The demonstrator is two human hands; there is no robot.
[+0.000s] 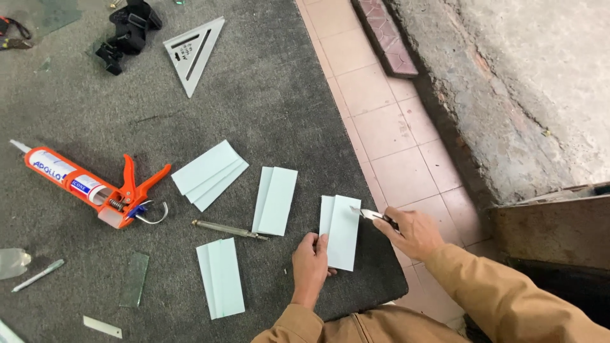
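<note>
- Grey carpet [273,95] covers the floor under the work, with pink floor tiles [387,133] along its right edge and a rough concrete wall [527,82] beyond them.
- An orange caulking gun [95,184] loaded with a white tube lies at the left of the carpet, well apart from both hands.
- A grey metal triangle square [194,51] lies near the top, beside a black clamp-like object [127,28].
- Pale green folded sheets are scattered about: a fanned stack [210,174], one piece [275,200] in the middle, and another [220,278] lower down.
- A thin metal rod-shaped tool [229,229] lies between those pieces, and a small glass strip [135,279] rests to the lower left.
- The folded sheet being worked [341,232] lies near the carpet's right edge, between the two hands.
- The left hand [309,263] presses flat on the sheet's lower left edge, fingers spread over it rather than curled round anything.
- The right hand [410,232] is closed round a utility knife [372,215], whose blade tip touches the sheet's upper right corner.
- Risk, as I judge it: the left fingers rest close to the blade's line, so a slip on the soft carpet could cut them or tear the sheet.
</note>
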